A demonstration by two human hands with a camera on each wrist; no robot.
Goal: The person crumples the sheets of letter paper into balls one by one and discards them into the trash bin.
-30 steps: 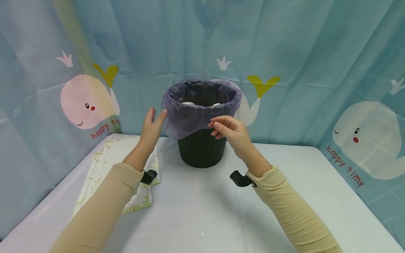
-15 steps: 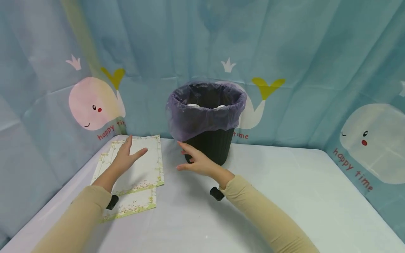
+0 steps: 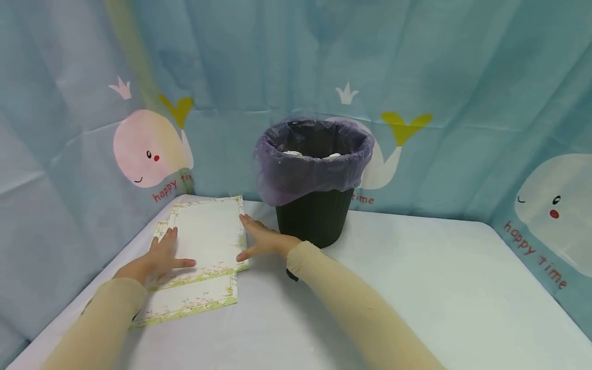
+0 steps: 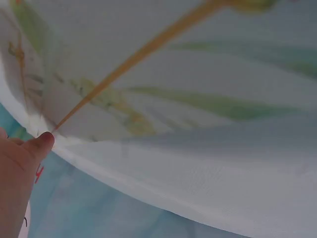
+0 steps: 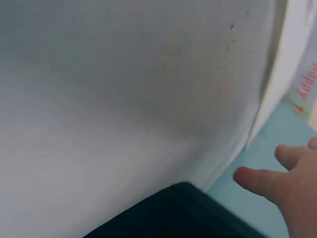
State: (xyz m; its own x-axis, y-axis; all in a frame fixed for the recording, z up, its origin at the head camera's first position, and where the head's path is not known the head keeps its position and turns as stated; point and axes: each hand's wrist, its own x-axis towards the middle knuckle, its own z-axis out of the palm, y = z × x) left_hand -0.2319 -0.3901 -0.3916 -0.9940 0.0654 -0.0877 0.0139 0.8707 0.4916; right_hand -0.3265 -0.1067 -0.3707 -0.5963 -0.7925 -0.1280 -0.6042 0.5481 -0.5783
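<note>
Two sheets of white paper with a leafy printed border lie overlapped on the left of the table; the upper sheet (image 3: 208, 231) partly covers the lower sheet (image 3: 194, 298). Over the left edge of the sheets is my left hand (image 3: 159, 259), fingers spread. My right hand (image 3: 263, 239) is at the upper sheet's right edge, its fingers apart and thumb toward me. Whether either hand touches the paper I cannot tell. In the left wrist view the left thumb (image 4: 37, 146) shows beside the printed sheet (image 4: 148, 99). The right wrist view shows right-hand fingers (image 5: 262, 183) extended.
Just behind my right hand stands a black bin (image 3: 314, 221) lined with a purple bag (image 3: 314, 177), with white bits inside. A blue curtain (image 3: 259, 61) with printed whales hangs around the white table (image 3: 416, 288).
Both hands have moved left and down from the bin to the paper sheets. The view has shifted slightly left.
</note>
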